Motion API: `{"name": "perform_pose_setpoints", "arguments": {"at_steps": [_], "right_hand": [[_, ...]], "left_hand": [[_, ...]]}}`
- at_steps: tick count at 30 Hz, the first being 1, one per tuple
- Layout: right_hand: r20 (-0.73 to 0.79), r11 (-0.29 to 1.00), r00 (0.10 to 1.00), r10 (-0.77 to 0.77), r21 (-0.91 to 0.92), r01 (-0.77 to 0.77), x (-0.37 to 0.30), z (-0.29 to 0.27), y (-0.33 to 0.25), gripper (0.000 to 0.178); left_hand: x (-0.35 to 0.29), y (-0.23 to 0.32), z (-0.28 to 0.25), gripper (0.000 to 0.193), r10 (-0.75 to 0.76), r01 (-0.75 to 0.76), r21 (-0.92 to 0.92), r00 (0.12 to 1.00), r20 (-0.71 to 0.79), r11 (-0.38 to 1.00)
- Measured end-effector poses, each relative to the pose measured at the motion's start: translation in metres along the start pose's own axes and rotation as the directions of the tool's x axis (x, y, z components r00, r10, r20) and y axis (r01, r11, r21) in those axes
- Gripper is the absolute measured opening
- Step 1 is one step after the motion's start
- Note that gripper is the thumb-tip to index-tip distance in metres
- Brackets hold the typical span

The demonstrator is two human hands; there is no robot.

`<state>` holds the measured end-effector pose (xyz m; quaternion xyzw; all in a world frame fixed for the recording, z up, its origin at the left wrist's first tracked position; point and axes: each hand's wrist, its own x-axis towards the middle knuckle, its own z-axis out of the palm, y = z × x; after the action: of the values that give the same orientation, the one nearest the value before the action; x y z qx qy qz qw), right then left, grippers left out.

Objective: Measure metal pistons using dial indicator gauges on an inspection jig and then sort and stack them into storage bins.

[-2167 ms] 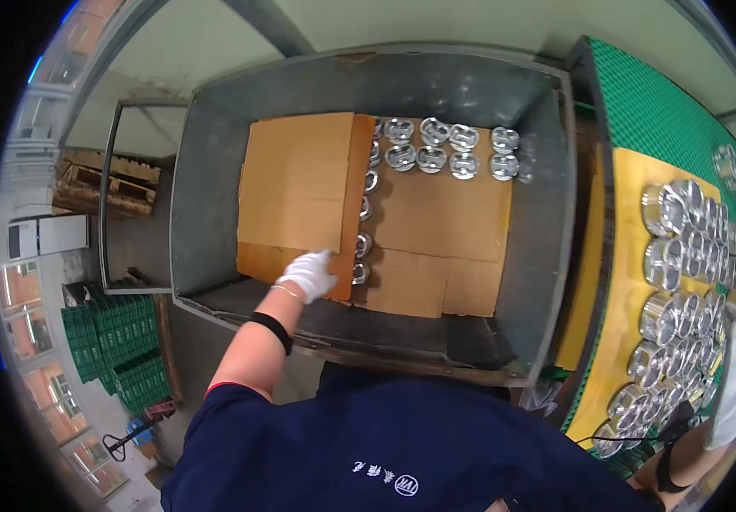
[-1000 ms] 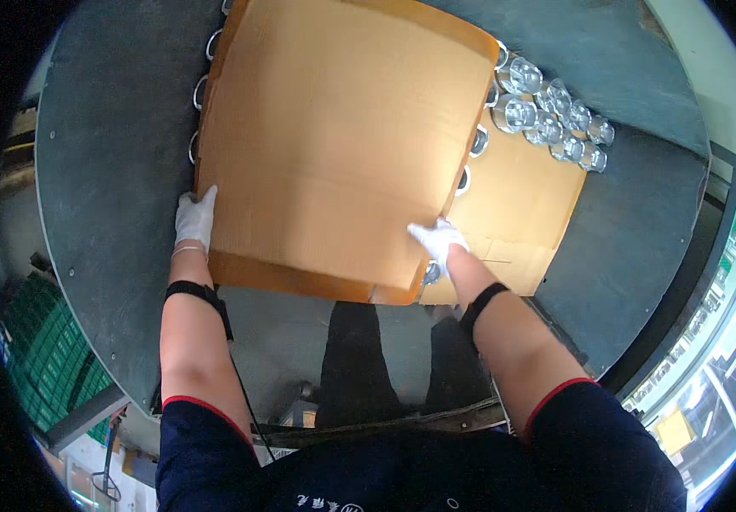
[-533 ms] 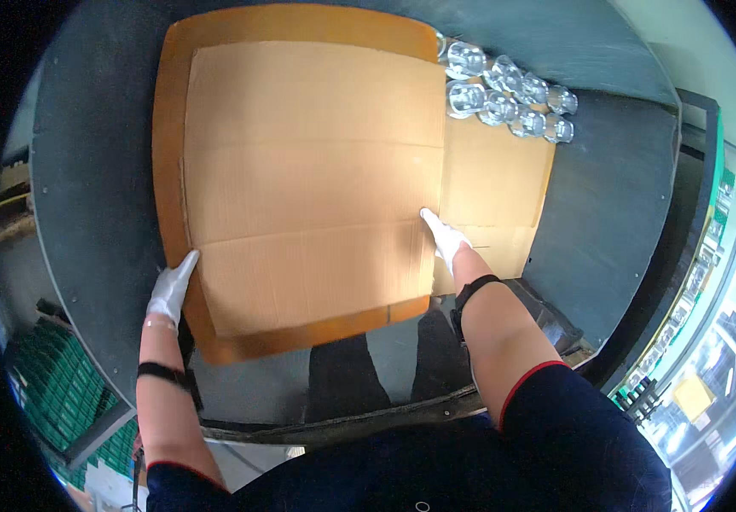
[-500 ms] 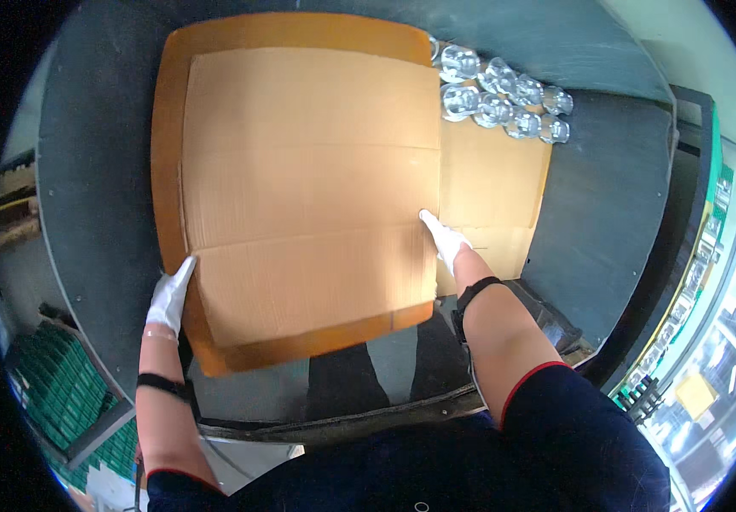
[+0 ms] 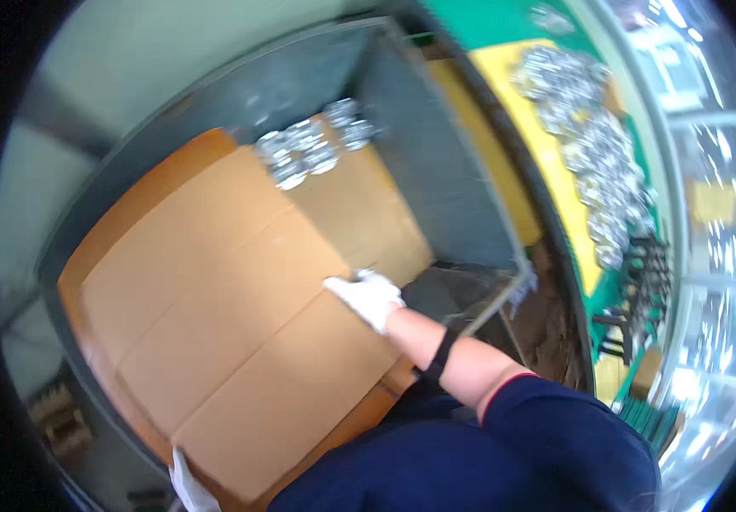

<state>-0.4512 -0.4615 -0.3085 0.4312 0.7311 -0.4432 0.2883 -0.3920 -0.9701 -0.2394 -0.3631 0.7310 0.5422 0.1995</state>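
A large brown board [image 5: 142,203] with a rounded corner lies tilted in a dark grey box, a creased cardboard sheet [image 5: 223,282] on top of it. My right hand [image 5: 366,297], in a white glove, grips the right edge of the cardboard-covered board, thumb on top. At the near left corner my left hand [image 5: 191,488], also gloved in white, holds the board's edge; its lower part is cut off by the picture's rim. Several clear glass vessels [image 5: 304,149] stand in rows beyond the board's right edge, next to bare cardboard [image 5: 368,209].
The grey box's right wall [image 5: 436,162] rises beside the glass vessels. Outside it, a yellow sheet [image 5: 547,171] on a green surface bears a heap of shiny clear pieces [image 5: 585,145]. Dark rack-like pieces [image 5: 637,294] stand farther right.
My view has swung right and tilted, so the box and board appear turned and farther left. The yellow sheet and its heap have come into view. Both hands stay on the board's edges.
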Motion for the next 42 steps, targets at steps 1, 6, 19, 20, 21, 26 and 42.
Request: {"name": "perform_pose_setpoints", "arguments": {"at_steps": [1, 6, 19, 20, 21, 26, 42], "right_hand": [[-0.057, 0.998, 0.996, -0.068, -0.003, 0.068, -0.005, -0.022, 0.001, 0.078], [-0.314, 0.958, 0.905, -0.285, -0.08, 0.274, -0.046, -0.175, 0.016, 0.078], [-0.612, 0.961, 0.788, -0.059, 0.177, 0.21, -0.047, -0.605, 0.177, 0.087], [-0.622, 0.984, 0.783, -0.016, 0.129, 0.122, -0.04, -0.623, 0.188, 0.089], [-0.614, 0.972, 0.789, -0.014, 0.178, 0.156, -0.04, -0.635, 0.193, 0.091], [-0.621, 0.997, 0.782, 0.052, -0.009, -0.073, 0.01, -0.721, 0.247, 0.089], [-0.778, 0.781, 0.284, -0.56, -0.381, 0.495, -0.185, -0.761, 0.122, 0.061]], "left_hand": [[-0.037, 0.034, 0.046, 0.043, 0.065, -0.008, 0.264, 0.976, -0.208, 0.964], [-0.099, 0.078, 0.136, 0.057, 0.008, -0.011, -0.03, 0.992, -0.125, 0.999], [-0.232, 0.175, 0.549, 0.048, 0.295, -0.111, -0.363, 0.812, 0.503, 0.925], [-0.23, 0.175, 0.57, 0.047, 0.272, -0.088, -0.352, 0.812, 0.517, 0.932], [-0.237, 0.178, 0.59, 0.046, 0.245, -0.07, -0.328, 0.812, 0.53, 0.942], [-0.272, 0.167, 0.666, 0.046, 0.157, 0.054, -0.3, 0.757, 0.635, 0.952], [-0.354, 0.103, 0.746, 0.027, -0.273, 0.254, 0.233, 0.133, 0.953, 0.939]]}}
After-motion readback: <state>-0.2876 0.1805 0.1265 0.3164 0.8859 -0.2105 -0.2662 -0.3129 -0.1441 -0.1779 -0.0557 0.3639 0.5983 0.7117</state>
